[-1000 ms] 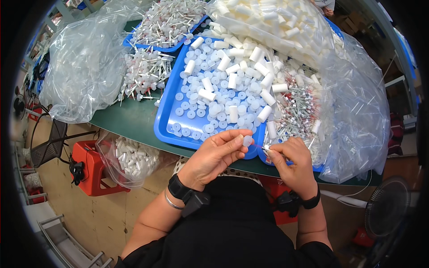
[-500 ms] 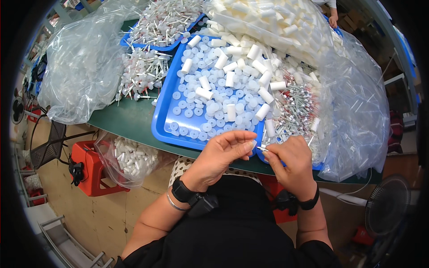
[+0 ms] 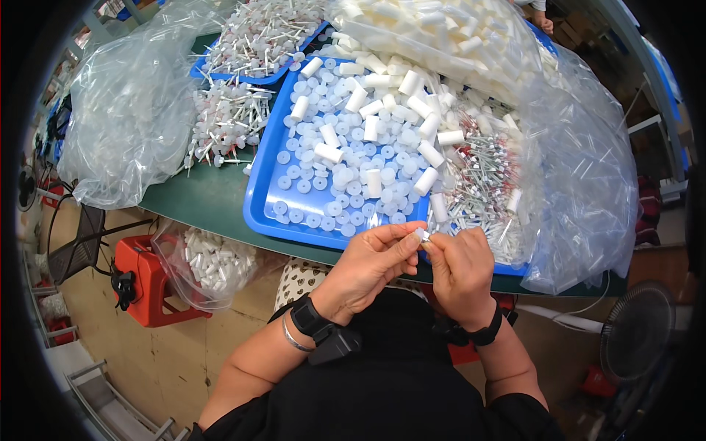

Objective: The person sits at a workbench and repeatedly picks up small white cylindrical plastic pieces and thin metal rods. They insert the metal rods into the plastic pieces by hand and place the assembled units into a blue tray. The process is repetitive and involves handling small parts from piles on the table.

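Observation:
My left hand (image 3: 368, 261) pinches a small translucent disc (image 3: 421, 233) between thumb and index finger. Against it, my right hand (image 3: 462, 268) grips a thin, pale pin-like piece (image 3: 428, 237), mostly hidden by the fingertips. Both hands meet just over the front edge of a blue tray (image 3: 294, 229). In that tray lie many loose translucent discs (image 3: 304, 186) with centre holes, and white foam-like cylinders (image 3: 329, 153) scattered on top. Beside my right hand, a heap of thin pins (image 3: 485, 173) with white and red parts fills the area right of the tray.
A large bag of white cylinders (image 3: 441, 37) leans over the back. Discs with pins through them (image 3: 228, 117) are piled at left, near another blue tray (image 3: 213, 75). Clear plastic bags (image 3: 125, 125) flank the green table (image 3: 198, 198). A red stool (image 3: 151, 294) and fan (image 3: 638, 331) stand below.
My right hand has moved left, bringing the pin-like piece up to the disc in my left hand. The view has shifted slightly.

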### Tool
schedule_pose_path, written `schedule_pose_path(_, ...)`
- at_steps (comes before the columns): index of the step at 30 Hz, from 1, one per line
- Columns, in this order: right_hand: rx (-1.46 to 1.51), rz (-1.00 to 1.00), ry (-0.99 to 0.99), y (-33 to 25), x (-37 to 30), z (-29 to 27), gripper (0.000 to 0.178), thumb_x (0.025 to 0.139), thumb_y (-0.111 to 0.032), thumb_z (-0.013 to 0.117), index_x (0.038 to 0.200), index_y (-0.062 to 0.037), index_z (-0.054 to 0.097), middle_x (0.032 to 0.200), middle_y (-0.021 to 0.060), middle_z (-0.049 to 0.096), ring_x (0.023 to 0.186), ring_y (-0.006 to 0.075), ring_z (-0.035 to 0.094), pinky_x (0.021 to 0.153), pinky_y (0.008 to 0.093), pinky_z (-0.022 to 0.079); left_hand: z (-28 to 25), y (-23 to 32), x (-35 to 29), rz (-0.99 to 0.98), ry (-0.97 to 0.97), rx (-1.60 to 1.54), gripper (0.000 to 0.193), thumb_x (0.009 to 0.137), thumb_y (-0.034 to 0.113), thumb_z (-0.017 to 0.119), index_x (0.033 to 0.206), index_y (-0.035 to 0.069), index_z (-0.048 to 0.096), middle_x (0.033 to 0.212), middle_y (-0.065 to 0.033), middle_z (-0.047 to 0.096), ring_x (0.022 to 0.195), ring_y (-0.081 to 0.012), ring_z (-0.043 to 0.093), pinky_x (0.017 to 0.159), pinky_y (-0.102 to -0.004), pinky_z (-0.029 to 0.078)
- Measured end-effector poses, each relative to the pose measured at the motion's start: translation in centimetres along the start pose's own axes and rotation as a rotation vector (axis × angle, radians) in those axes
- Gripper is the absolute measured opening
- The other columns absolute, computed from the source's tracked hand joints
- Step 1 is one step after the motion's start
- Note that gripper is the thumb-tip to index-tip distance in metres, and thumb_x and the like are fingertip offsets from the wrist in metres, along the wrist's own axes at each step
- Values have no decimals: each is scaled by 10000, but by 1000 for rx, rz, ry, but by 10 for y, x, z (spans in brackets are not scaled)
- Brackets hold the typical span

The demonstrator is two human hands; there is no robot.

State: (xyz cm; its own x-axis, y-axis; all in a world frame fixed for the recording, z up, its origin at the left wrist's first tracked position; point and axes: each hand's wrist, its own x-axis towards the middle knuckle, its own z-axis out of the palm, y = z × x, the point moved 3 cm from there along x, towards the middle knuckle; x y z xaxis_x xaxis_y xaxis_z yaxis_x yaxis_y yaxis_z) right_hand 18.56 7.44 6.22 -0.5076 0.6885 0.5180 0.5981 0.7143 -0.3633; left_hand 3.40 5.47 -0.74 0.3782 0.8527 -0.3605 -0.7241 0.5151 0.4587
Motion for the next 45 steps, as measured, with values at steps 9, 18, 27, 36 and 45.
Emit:
schedule_pose_path(9,20,199,-248,52,-1,-36,107,915,-81,701,997,-17,727,899,122,720,835,329,660,738,419,512,-8,29,-6,222,139,77,338,1044,203,641,1310,-2,617,1023,-57,685,835,-106,649,764,-259,554)
schedule_pose_path(18,-134,164,-509,66,-14,-16,89,844,-83,732,878,-12,688,857,130,665,832,343,644,761,450,522,-6,22,-4,188,108,127,345,1051,206,622,1320,-8,595,1145,-138,700,1044,-225,715,914,-346,596)
schedule_pose_path(27,248,502,-388,56,-6,-28,94,928,-74,708,945,-4,648,880,186,679,775,330,697,646,397,522,2,21,-2,200,104,110,343,1058,194,604,1329,-16,585,1157,-164,688,1114,-270,705,962,-362,588)
schedule_pose_path(36,166,305,-204,55,-8,-27,148,916,-48,721,1058,-7,701,899,148,730,752,313,715,656,369,558,8,20,4,227,105,75,327,1054,169,608,1317,-23,590,1148,-160,689,1112,-268,706,963,-339,589)
schedule_pose_path(45,137,242,-166,39,0,-31,112,876,-51,762,981,-19,738,847,119,720,719,285,704,637,361,554,11,14,8,221,100,76,323,1050,154,612,1317,-28,590,1144,-168,691,1112,-265,705,963,-326,594)
